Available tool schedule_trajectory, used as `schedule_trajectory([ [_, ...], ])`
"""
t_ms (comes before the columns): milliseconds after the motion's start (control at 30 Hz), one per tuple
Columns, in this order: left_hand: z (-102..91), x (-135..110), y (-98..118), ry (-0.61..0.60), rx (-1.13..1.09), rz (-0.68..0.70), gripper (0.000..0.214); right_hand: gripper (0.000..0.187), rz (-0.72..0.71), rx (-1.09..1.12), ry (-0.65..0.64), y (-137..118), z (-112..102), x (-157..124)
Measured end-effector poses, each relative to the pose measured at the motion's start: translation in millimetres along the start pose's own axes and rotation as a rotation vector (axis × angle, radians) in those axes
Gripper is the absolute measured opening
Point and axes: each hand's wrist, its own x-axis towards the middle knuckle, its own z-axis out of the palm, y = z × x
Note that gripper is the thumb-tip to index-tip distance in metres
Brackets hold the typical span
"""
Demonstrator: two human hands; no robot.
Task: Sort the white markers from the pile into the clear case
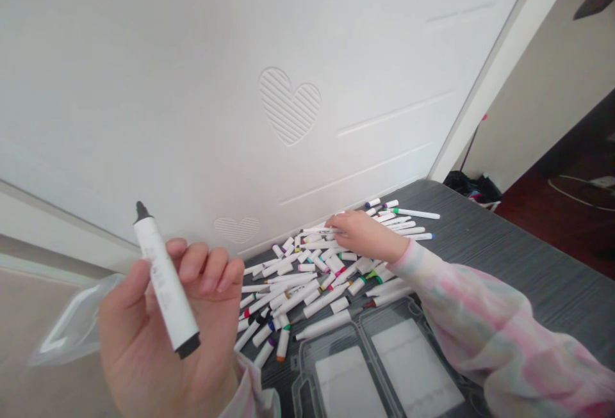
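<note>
Lower left, the left hand (pixel 158 322) has its fingers curled closed round a tilted marker (pixel 166 280); at centre, the right hand (pixel 362 232) lies on the marker pile (pixel 307 283), grip indiscernible; picking appears in hand, next needing a single-barrel pinch.

No word or number can be read. The white marker (pixel 166 283) in the left hand (pixel 158 335) bears faint grey print on its barrel, too blurred to make out. The white panel (pixel 144 85) carries two embossed striped signs: a larger heart (pixel 289 105) and a smaller heart (pixel 236 229) lower down. Print on the pile of markers (pixel 312 277) is too small to read.
</note>
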Motion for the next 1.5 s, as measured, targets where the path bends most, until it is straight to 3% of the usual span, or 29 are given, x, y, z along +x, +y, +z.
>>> schedule_trajectory([
  [167,0.0,0.2,-0.7,0.005,0.009,0.003,0.012,0.026,-0.171,-0.009,-0.083,-22.6,9.4,-3.1],
  [433,-1.1,2.4,-0.5,-0.006,0.020,0.003,0.013,0.025,-0.235,-0.042,-0.131,-41.1,25.1,-6.2],
  [700,2.1,1.0,-0.9,0.030,0.009,-0.008,0.010,0.026,-0.086,-0.026,-0.059,-15.1,7.2,-1.6],
  [800,1.8,0.4,-0.6,0.028,0.006,-0.010,0.011,0.028,0.039,-0.110,-0.082,3.5,-0.6,-1.4],
  [933,1.5,0.1,-0.1,0.023,0.025,0.005,0.012,0.025,0.066,-0.137,-0.123,18.2,-2.9,-3.1],
  [1500,1.9,0.3,-0.1,0.023,0.007,-0.004,0.011,0.020,0.014,-0.144,-0.120,5.2,15.6,1.3],
])
